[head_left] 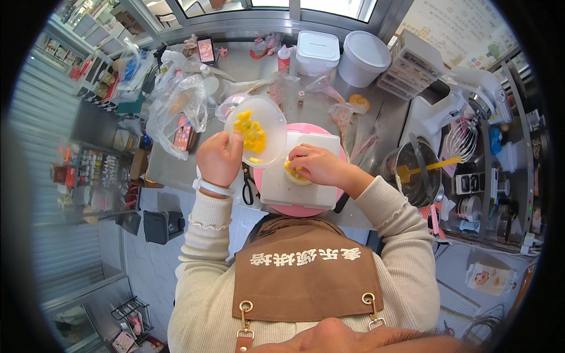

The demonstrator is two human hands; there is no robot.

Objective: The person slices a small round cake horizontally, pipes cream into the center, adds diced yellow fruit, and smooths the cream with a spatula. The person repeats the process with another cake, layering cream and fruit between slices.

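My left hand point(219, 157) grips the rim of a translucent plastic bowl point(275, 132), its thumb over the edge. Diced yellow fruit point(252, 135) lies in the bowl, which is tipped toward the right. My right hand point(321, 166) is bunched over a small round cake point(299, 178), fingertips pressed together at yellow fruit pieces on its top. What sits right under those fingers is partly hidden. The cake rests on a white square board point(283, 195), set on a pink round turntable point(293, 210).
Black-handled scissors point(249, 189) lie left of the board. Clear plastic bags point(176, 97) crowd the left. White tubs point(365, 56) stand at the back. At right are a steel bowl point(421, 191) with a yellow spatula point(432, 167) and a stand mixer point(432, 117).
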